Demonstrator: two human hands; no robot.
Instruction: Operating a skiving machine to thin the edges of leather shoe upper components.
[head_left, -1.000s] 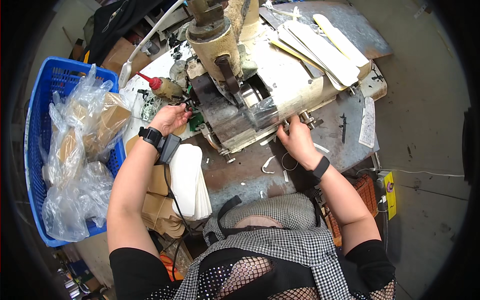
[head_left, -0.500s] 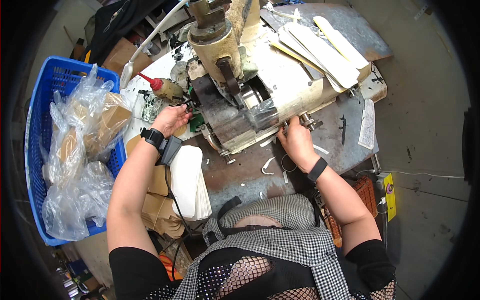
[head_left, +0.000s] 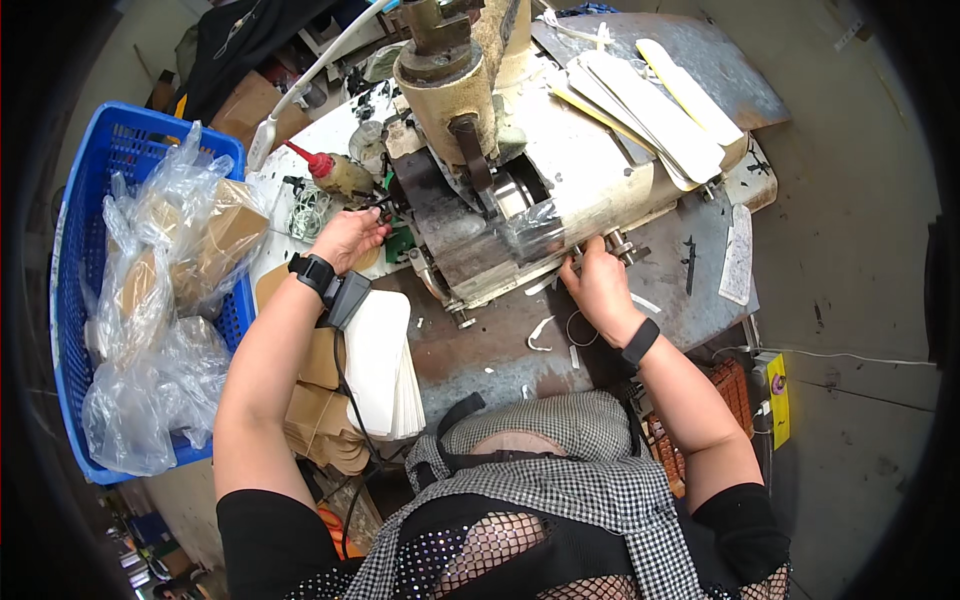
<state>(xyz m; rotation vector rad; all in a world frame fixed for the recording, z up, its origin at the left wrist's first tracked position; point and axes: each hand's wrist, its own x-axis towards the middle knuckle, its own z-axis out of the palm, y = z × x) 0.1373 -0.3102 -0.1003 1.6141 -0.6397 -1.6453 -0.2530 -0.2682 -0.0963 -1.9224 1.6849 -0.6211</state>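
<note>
A worn beige and dark metal machine [head_left: 500, 190] stands on a grey metal bench [head_left: 700, 270]. My left hand [head_left: 348, 238] reaches to the machine's left side, fingers curled around a small dark part there; what it grips is too small to tell. My right hand [head_left: 597, 283] presses on the machine's front right edge next to some metal knobs [head_left: 622, 243], fingers bent against the housing. Both wrists wear black bands. A stack of white flat pieces [head_left: 380, 360] lies just below my left wrist.
A blue plastic crate [head_left: 75, 270] holding clear bags of brown pieces stands at the left. A red-capped oil bottle [head_left: 335, 172] lies beside the machine. Long white and yellow strips [head_left: 650, 100] are piled on the machine's right top. Brown cut pieces [head_left: 320, 420] lie under the white stack.
Both hands stay at the machine with only slight shifts of the fingers. Nothing was picked up or let go.
</note>
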